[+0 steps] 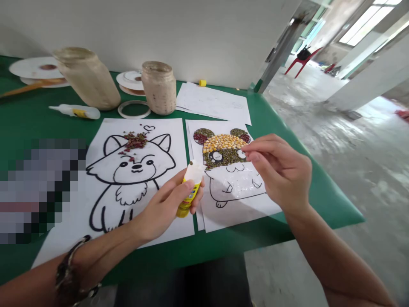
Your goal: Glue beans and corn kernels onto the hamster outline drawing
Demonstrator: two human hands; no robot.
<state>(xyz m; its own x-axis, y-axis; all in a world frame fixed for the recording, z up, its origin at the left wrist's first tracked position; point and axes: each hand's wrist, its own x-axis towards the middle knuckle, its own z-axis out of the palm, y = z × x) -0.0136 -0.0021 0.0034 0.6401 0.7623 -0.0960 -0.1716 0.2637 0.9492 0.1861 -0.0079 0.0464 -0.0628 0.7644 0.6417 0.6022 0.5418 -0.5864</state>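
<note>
My left hand grips a glue stick with a yellow label and a white top; a small dark bean sticks to its upper edge. My right hand is pinched closed over the right eye of a hamster drawing; whatever its fingertips hold is too small to make out. Yellow corn kernels, green beans and red beans cover the hamster's head and ears, while its body shows shiny wet-looking spots. On the left lies a fox drawing with a loose heap of mixed red and green beans on its forehead.
Along the back of the green table stand a tall jar and a shorter jar. Nearby are a glue bottle, a tape roll, ribbon spools, and white paper beneath a yellow cap. A blurred-out object lies left.
</note>
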